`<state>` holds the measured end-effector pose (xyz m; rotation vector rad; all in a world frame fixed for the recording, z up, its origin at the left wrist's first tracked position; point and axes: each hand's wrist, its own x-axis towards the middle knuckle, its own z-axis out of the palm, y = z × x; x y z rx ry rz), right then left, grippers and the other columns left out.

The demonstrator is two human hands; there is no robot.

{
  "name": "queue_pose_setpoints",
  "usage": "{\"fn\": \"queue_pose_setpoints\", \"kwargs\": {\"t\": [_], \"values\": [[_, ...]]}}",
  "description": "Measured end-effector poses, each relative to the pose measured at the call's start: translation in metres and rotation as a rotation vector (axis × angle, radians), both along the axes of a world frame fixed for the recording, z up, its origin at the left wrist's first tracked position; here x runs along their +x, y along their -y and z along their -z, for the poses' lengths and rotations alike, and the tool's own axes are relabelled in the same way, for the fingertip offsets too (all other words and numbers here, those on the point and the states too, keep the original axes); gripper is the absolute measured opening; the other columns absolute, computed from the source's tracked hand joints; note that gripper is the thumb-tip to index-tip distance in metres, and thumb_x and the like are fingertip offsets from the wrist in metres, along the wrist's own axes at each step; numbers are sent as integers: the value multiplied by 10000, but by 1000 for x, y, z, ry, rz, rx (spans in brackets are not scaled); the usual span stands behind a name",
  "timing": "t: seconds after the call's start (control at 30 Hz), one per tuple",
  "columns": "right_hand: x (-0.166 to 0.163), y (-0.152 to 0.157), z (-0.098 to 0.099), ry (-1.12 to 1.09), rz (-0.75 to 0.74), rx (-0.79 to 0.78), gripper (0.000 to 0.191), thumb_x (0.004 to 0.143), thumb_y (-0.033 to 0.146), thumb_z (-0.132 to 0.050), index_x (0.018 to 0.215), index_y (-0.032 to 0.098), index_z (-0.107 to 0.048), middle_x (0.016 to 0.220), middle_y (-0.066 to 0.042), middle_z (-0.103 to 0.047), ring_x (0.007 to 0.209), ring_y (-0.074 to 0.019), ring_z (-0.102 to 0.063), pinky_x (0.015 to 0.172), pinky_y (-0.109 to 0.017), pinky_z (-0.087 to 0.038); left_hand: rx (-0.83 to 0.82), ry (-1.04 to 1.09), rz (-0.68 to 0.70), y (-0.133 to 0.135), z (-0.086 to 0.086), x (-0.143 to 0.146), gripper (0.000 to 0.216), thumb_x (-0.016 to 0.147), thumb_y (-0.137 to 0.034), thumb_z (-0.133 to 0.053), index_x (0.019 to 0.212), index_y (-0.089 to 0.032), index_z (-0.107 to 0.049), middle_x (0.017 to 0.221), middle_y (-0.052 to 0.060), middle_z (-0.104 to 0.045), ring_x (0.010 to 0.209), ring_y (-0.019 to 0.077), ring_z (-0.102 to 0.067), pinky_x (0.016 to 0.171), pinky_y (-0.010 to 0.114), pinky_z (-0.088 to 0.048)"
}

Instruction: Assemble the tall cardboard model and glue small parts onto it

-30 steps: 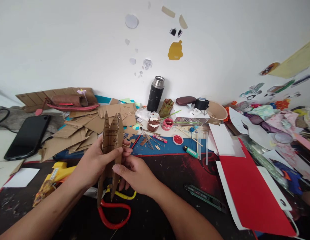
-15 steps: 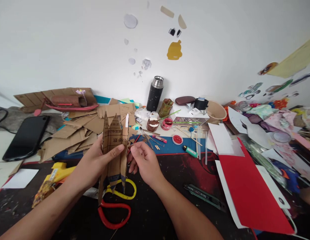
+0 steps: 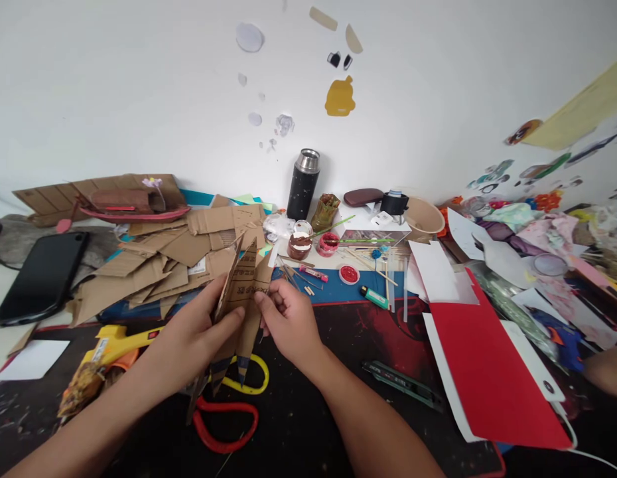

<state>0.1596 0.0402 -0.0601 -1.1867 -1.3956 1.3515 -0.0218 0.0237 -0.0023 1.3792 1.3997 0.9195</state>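
Left hand (image 3: 196, 335) holds pointed cardboard pieces (image 3: 249, 289) above near scissors (image 3: 229, 406); right hand (image 3: 292, 322) narrow at their right edge, pinch unclear; likely adjusting them, which calls for steady support.

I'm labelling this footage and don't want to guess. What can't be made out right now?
In the head view:
- Left hand: fingertips beyond the thumb, hidden by the cut cardboard.
- Scissors: blades, mostly hidden by the left forearm and cardboard.
- Printing on the cardboard: too small to read.
- Green cutter: lettering too small.
- Bare arm at far right: cut off by the edge.
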Motion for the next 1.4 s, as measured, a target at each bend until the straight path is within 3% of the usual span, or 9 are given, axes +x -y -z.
{"fn": "queue_pose_setpoints", "kwargs": {"t": [0.17, 0.4, 0.63, 0.9, 1.03, 1.17, 1.3, 1.4], "values": [[2, -3, -3, -42, 34, -21, 332, 1018, 538, -667, 881, 278, -513, 585, 93, -505, 460, -141, -530, 481, -260, -402, 23, -193, 107, -1, 5, -3, 434, 910, -620, -686, 1143, -276, -810, 1043, 60, -901, 986, 379, -839, 847, 419, -684], [4, -4, -1, 82, 4, 26, 351, 1032, 535, -663, 846, 268, -530, 619, 64, -504, 585, -157, -526, 562, -266, -392, 122, -468, 63, 1, 8, -8, 437, 944, -558, -551, 1187, -282, -786, 847, 47, -873, 731, 344, -790, 687, 379, -564], [1, -5, -6, 189, 26, 96, 366, 1013, 444, -645, 755, 269, -453, 615, 61, -501, 585, -149, -490, 584, -275, -345, 152, -684, 84, 7, 14, -4, 471, 987, -513, -442, 1260, -267, -738, 870, 84, -871, 816, 387, -839, 691, 397, -530], [3, -4, -14, 316, 50, 191, 317, 998, 383, -667, 774, 271, -473, 661, 40, -557, 608, -166, -525, 621, -294, -343, 153, -824, 249, 18, -8, 21, 577, 1012, -438, -369, 1441, -124, -595, 884, 183, -857, 743, 457, -840, 591, 440, -506], [4, -4, -16, 367, 48, 192, 285, 1008, 350, -689, 791, 266, -524, 696, 18, -614, 638, -184, -570, 636, -301, -352, 181, -862, 349, 19, -13, 24, 558, 992, -354, -396, 1442, -84, -585, 1007, 250, -859, 843, 481, -858, 653, 486, -585], [3, -3, -15, 391, 45, 190, 196, 1011, 321, -692, 856, 255, -592, 742, 7, -664, 660, -188, -591, 642, -296, -356, 204, -899, 391, 19, -5, 24, 556, 1005, -324, -430, 1464, -42, -568, 1010, 256, -859, 926, 478, -866, 730, 510, -643], [2, -1, -13, 426, 59, 205, 145, 1037, 325, -663, 921, 243, -634, 778, -13, -697, 674, -198, -611, 631, -300, -352, 357, -963, 337, 21, 7, 26, 586, 995, -216, -439, 1548, -40, -519, 1126, 257, -867, 945, 429, -876, 763, 493, -675], [2, 0, -12, 413, 53, 192, 81, 1043, 290, -662, 1082, 227, -695, 865, -45, -767, 723, -224, -682, 645, -305, -413, 415, -1012, 317, 20, 8, 30, 659, 981, -196, -466, 1611, -2, -458, 1093, 235, -877, 957, 415, -882, 772, 474, -690]]}}
